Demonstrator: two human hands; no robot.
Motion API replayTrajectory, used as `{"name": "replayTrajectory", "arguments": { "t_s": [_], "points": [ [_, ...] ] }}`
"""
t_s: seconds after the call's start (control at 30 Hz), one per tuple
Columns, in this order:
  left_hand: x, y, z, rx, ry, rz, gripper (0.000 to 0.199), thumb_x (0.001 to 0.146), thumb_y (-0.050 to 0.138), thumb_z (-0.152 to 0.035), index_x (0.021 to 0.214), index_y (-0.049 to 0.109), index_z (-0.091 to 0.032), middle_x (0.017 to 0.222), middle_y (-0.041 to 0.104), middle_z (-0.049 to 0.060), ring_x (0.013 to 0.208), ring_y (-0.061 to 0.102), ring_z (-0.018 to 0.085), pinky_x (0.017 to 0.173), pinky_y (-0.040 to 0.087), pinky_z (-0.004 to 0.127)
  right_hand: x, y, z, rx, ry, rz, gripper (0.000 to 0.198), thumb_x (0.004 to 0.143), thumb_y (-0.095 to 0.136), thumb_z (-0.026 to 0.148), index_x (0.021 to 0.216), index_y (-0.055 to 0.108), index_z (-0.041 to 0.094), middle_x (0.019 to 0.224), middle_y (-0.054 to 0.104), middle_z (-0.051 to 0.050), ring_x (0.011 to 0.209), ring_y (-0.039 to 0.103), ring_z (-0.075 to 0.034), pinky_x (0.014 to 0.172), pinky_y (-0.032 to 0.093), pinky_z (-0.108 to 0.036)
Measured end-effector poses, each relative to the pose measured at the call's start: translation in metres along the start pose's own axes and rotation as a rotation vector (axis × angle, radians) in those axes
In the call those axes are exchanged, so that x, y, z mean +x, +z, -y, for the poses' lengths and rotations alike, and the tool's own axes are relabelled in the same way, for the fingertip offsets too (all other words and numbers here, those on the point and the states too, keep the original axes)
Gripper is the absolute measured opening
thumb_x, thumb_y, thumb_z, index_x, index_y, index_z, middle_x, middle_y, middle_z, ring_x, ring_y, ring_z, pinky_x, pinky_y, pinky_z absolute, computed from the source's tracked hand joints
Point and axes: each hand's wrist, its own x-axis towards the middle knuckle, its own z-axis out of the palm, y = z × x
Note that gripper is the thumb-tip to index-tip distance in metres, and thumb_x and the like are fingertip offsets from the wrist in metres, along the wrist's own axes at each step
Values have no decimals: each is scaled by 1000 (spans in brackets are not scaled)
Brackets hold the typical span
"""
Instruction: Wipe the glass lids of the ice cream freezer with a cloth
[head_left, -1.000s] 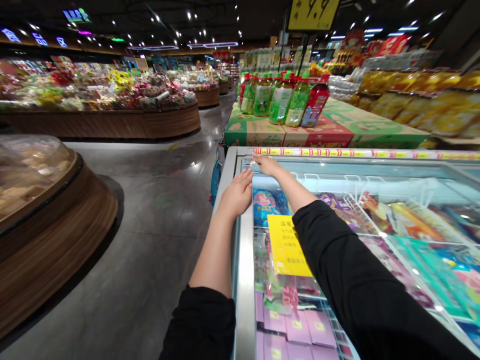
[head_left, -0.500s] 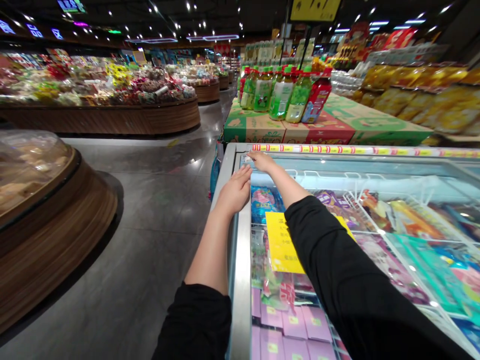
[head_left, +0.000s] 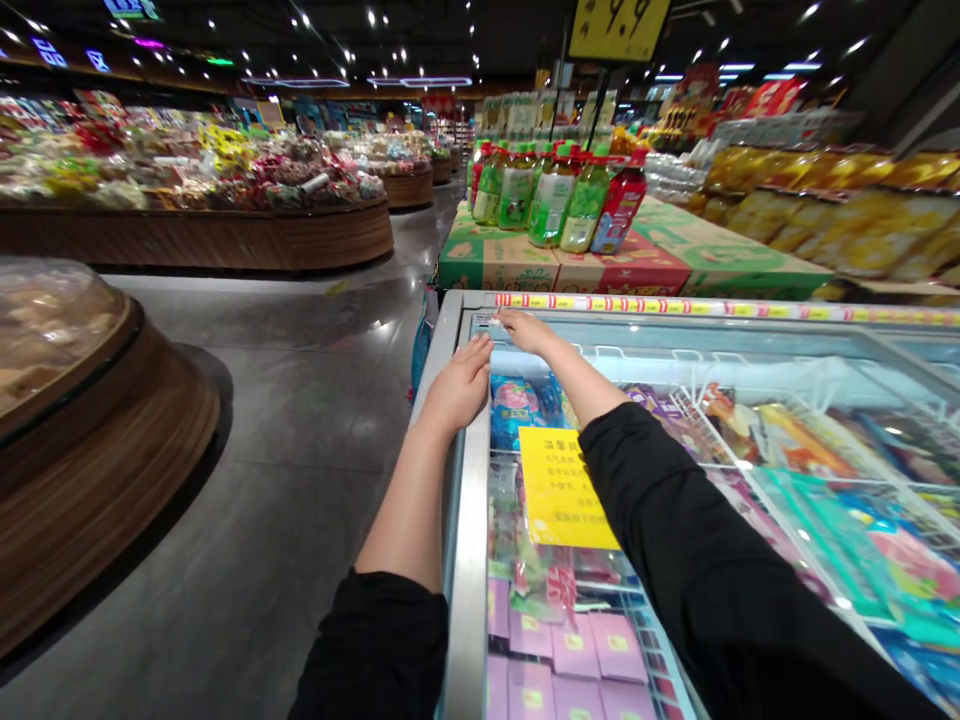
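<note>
My left hand (head_left: 459,385) lies flat, fingers stretched forward, on the metal frame (head_left: 471,560) at the left side of a glass-topped chest freezer. Just past its fingertips, my right hand (head_left: 527,332) reaches to the far left corner of the glass. Its fingers are bent together at a small white label (head_left: 484,320) there; whether they grip its edge is too small to tell. Under my right forearm, a yellow notice (head_left: 562,490) is partly covered by my black sleeve. Below the glass lie pink boxes (head_left: 577,645) and a blue packet (head_left: 516,400).
Behind the freezer, green and red drink bottles (head_left: 551,205) stand on printed cartons (head_left: 517,270). A price-tag strip (head_left: 622,305) runs along the freezer's back edge. A rounded wooden display stand (head_left: 112,440) is at left, across the grey floor (head_left: 300,470).
The view has swung slightly right, so the scene sits farther left. More of the yellow notice shows beside my right sleeve. Both hands stay at the freezer's corner.
</note>
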Motion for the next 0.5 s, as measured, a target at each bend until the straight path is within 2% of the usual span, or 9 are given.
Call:
{"name": "replayTrajectory", "arguments": {
  "t_s": [0.13,0.23,0.33,0.5],
  "points": [
    [-1,-1,-1,-1,-4,8,53,104,43,-17,154,61,-19,169,47,7,162,37,20,137,23,41,9,-1,5,10,66,-23,60,99,49,4,155,61,22,165,55,-8,154,49,-24,128,38,-39],
    [-1,0,-2,-9,-12,10,52,104,44,-17,153,61,-20,169,47,6,162,38,20,137,23,42,-4,-2,6,4,105,-58,60,98,50,6,153,64,25,164,57,-6,152,53,-25,125,42,-40],
    [0,1,-2,-23,-13,-6,52,104,45,-17,153,62,-21,168,48,5,161,39,21,137,24,43,-24,-4,12,-30,125,-30,59,98,49,7,152,65,25,163,58,-7,149,56,-27,123,45,-42],
    [1,2,-1,-39,-14,-19,53,103,46,-17,152,63,-20,167,50,6,161,40,23,137,24,43,-42,-3,26,-19,3,12,58,101,46,8,153,64,26,163,57,-5,153,52,-23,125,42,-39]
  ]
}}
